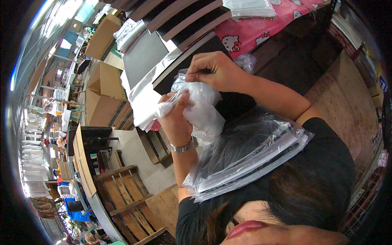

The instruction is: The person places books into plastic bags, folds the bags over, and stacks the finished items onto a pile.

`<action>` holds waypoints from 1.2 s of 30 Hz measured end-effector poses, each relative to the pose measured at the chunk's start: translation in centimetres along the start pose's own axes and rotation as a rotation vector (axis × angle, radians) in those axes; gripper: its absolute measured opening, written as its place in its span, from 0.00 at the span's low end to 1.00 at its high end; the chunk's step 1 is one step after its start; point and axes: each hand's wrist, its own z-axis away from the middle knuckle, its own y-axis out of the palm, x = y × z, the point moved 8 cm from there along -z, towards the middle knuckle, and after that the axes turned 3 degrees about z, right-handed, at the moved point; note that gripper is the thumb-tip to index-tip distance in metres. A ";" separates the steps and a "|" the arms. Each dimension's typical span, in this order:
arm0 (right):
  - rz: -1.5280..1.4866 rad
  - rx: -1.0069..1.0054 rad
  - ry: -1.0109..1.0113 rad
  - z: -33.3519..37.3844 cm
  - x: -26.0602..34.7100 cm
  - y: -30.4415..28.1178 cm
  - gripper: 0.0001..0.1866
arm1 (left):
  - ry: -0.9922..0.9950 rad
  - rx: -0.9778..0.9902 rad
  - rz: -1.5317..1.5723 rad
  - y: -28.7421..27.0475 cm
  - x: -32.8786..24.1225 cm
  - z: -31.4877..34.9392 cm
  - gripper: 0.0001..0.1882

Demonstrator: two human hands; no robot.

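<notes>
A thin, crumpled white plastic bag (204,102) hangs between my two hands, in front of my body. My left hand (175,114), with a metal watch on its wrist, is closed on a gathered part of the bag. Just above and to the right, my right hand (214,69) is bent at the wrist, its thumb and fingers pinched at the bag's upper edge. Close against my chest, between my arms, is a clear plastic packet (253,157) with flat white folded pieces inside.
Dark flat boards (192,20) are stacked ahead, beside a grey panel (145,57) on white cloth. A pink patterned cover (245,34) lies at the far right. Cardboard boxes (104,98) stand to the left. A wooden pallet (126,196) lies on the floor at lower left.
</notes>
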 end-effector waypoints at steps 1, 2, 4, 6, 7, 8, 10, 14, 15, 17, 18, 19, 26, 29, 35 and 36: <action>0.026 -0.055 -0.102 -0.3 0.2 -0.3 0.04 | 0.021 -0.013 -0.022 -0.3 0.3 0.0 0.09; 0.053 -0.109 -0.204 -0.6 0.5 -0.7 0.03 | 0.043 -0.026 -0.042 -0.5 0.5 0.0 0.09; -0.176 -0.026 -0.041 -0.8 -0.7 0.1 0.02 | 0.056 -0.009 -0.004 -0.5 0.9 0.1 0.10; -0.664 0.240 0.499 1.3 -2.6 3.4 0.03 | 0.005 0.096 0.018 -0.6 1.8 0.4 0.12; -0.601 0.477 0.617 3.0 -2.0 4.5 0.03 | -0.040 0.112 0.124 -1.8 2.1 0.6 0.12; -0.483 0.776 0.458 4.7 -1.3 5.9 0.04 | -0.086 0.126 0.229 -3.5 2.0 0.8 0.13; -0.546 1.186 0.146 7.8 1.5 6.1 0.09 | -0.136 0.208 0.425 -8.8 1.6 1.8 0.14; -1.240 0.441 0.274 4.4 -2.0 -1.2 0.10 | -0.183 0.533 -0.321 -10.1 5.8 5.6 0.17; -1.392 0.335 0.512 4.4 -3.2 -1.7 0.09 | -0.240 0.551 -0.283 -9.8 5.5 5.9 0.18; -0.929 0.565 0.488 5.9 -4.7 -0.6 0.06 | -0.243 0.399 -0.072 -9.7 4.3 5.3 0.22; -0.790 0.762 0.415 6.5 -3.6 0.3 0.06 | -0.223 0.278 0.028 -9.1 3.3 5.1 0.25; -0.642 0.950 0.337 7.1 -2.4 1.0 0.06 | -0.193 0.164 0.122 -8.4 2.2 5.0 0.28; -0.738 0.426 0.578 4.8 -4.3 -3.2 0.12 | -0.349 0.714 -0.029 -6.7 5.7 7.0 0.15; -0.477 0.819 0.425 7.2 -4.2 -1.6 0.10 | -0.254 0.703 0.294 -8.3 3.7 4.8 0.16; -0.948 0.047 0.513 4.5 -5.8 -6.4 0.10 | -0.404 0.736 0.075 -5.6 5.9 7.2 0.18; -0.883 0.138 0.691 5.8 -5.8 -5.1 0.10 | -0.406 0.661 0.163 -7.3 6.1 7.0 0.19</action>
